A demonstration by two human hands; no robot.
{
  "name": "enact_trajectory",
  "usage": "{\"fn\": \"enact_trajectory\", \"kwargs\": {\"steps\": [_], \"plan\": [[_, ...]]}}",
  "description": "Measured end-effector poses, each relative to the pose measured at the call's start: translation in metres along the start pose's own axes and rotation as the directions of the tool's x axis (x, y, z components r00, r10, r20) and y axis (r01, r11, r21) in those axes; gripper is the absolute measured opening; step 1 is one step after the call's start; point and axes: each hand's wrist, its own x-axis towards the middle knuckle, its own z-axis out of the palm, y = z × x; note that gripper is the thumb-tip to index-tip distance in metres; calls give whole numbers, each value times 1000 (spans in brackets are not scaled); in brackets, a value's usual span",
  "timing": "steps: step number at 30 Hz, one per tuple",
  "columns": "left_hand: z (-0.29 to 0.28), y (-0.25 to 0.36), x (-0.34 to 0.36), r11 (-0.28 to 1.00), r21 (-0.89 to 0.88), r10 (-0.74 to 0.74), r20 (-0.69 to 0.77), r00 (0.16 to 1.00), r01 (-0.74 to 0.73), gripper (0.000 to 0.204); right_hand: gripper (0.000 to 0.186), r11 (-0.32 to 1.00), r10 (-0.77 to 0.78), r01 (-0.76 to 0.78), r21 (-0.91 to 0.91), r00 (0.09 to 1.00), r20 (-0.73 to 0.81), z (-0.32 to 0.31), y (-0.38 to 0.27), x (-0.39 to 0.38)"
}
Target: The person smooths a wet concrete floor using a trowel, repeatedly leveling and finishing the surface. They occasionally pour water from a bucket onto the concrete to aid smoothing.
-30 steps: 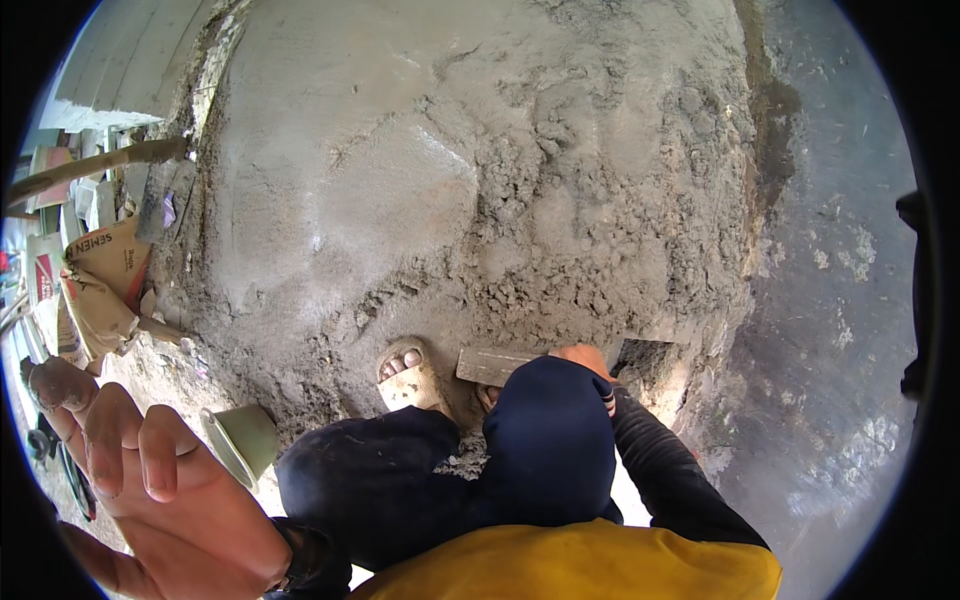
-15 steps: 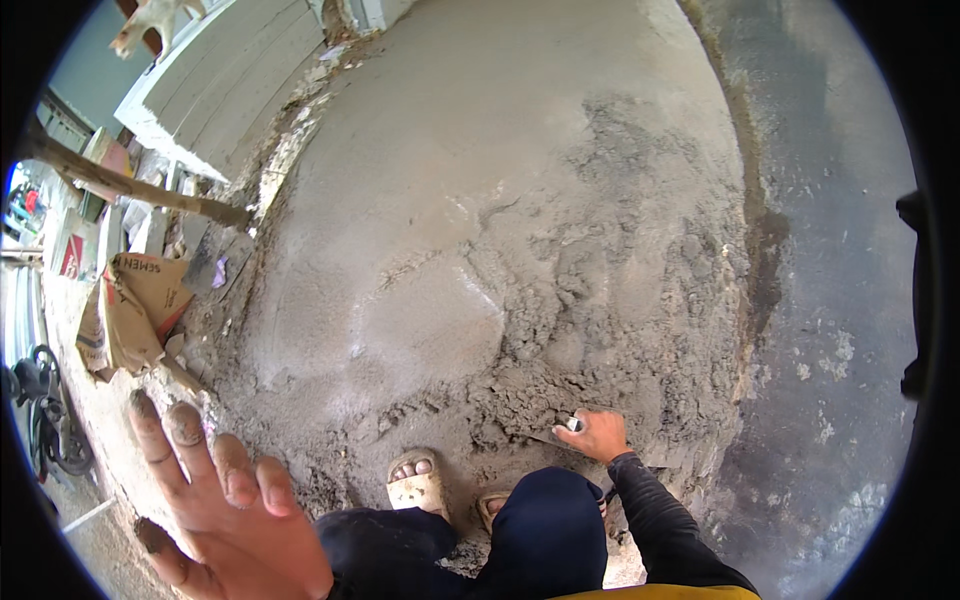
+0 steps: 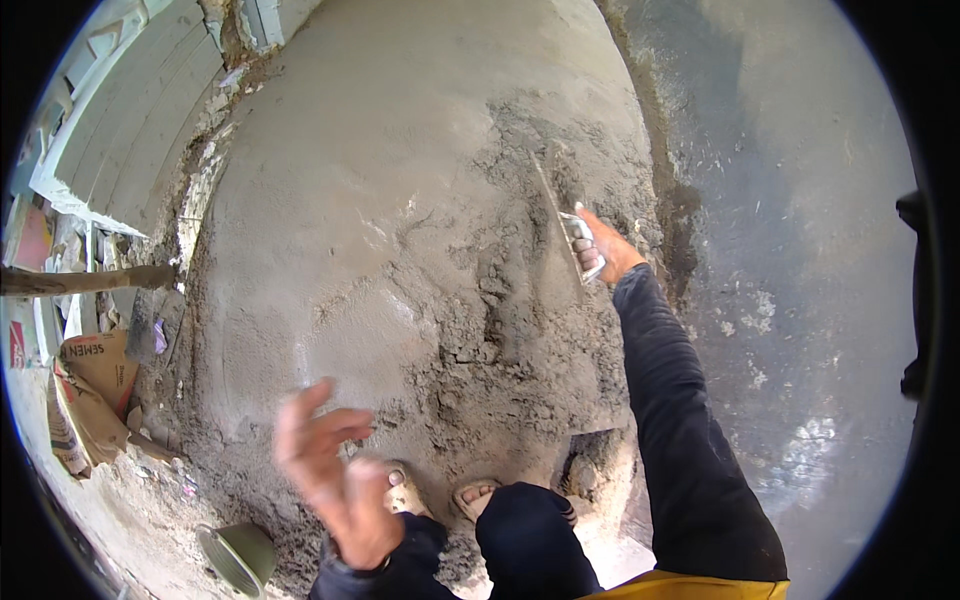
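Observation:
My right hand is wrapped round the white handle of a plastering trowel, arm stretched forward. The long thin blade shows nearly edge-on, tilted on the rough grey mortar; how much of it touches cannot be made out. To the left and beyond lies smoother wet mortar. Nearer to me, my left hand hangs in the air left of my feet, blurred, with fingers apart and slightly bent, holding nothing.
My sandalled feet stand at the near edge of the mortar. A dark smooth floor strip runs along the right. On the left are a torn brown paper sack, a wooden pole, white boards and a green bucket.
My right hand has carried the trowel forward, away from my feet. My left hand has moved right, its spread fingers now more bent. The view has shifted, and a bucket shows at lower left.

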Motion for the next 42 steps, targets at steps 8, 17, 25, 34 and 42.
{"fn": "enact_trajectory", "kwargs": {"steps": [8, 17, 25, 34, 42], "plan": [[-25, -3, -113, 724, 672, -655, 741, 150, -155, 44, 59, 870, 182, -295, -395, 937, -297, 100, 96, -168], [-166, 100, -128, 680, 725, -672, 553, 492, 113, 72, 61, 750, 453, -650, 124, 367, -813, -63, 372, -311], [-177, 59, -109, 678, 734, -685, 615, 391, 32, 81, 54, 878, 470, -197, 436, 188, -862, -8, 514, -118], [-165, 54, -94, 634, 772, -735, 583, 345, 47, 83, 83, 968, 248, -123, 219, 602, -759, 30, 407, -35], [-149, 56, -96, 643, 765, -731, 603, 319, 30, 77, 38, 869, 286, 18, 494, 797, -532, 53, 318, -5]]}}
